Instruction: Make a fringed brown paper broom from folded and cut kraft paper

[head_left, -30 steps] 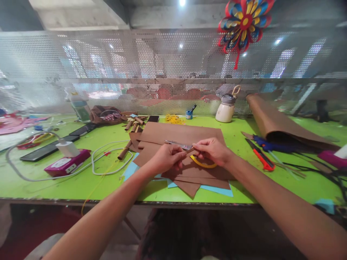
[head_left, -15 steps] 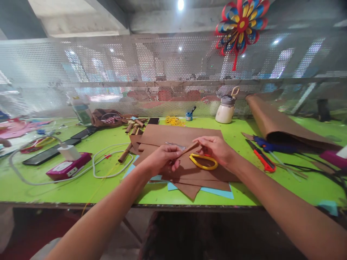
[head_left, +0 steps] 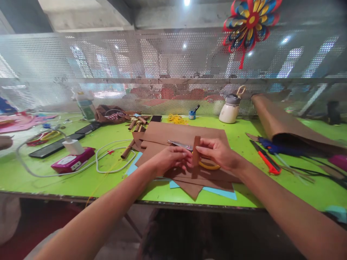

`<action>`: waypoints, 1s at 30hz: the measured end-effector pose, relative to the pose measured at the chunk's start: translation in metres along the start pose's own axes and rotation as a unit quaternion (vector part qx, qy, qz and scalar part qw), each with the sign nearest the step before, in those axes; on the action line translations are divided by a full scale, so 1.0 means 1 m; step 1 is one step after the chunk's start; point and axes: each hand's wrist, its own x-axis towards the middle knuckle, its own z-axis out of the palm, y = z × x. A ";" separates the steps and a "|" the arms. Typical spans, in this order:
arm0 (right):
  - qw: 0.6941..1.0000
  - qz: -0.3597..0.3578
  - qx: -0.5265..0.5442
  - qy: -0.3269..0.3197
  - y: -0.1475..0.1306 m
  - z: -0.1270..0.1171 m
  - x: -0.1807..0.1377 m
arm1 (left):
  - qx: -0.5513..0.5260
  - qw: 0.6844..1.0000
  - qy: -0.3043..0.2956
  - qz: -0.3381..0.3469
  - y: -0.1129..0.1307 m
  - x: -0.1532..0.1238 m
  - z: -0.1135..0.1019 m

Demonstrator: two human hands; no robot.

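- My right hand (head_left: 215,153) pinches a strip (head_left: 196,151) (brown, upright).
- My left hand (head_left: 172,159), fingers loosely parted, sits at the strip's nine o'clock.
- Bottle (head_left: 229,110): one o'clock.

No legible text — anywhere.

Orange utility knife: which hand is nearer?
Right. The right hand is left of the utility knife, over the brown sheets; the left hand is farther left.
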 end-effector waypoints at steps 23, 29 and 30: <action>0.990 0.039 -0.083 0.103 0.007 0.002 0.003 | 0.061 0.988 0.117 0.080 0.002 0.003 0.005; 0.992 0.033 -0.049 0.111 0.010 0.010 0.005 | 0.077 0.987 0.126 0.071 0.003 0.002 0.011; 0.993 0.030 -0.034 0.113 0.011 0.010 0.005 | 0.069 0.987 0.125 0.072 0.002 0.002 0.012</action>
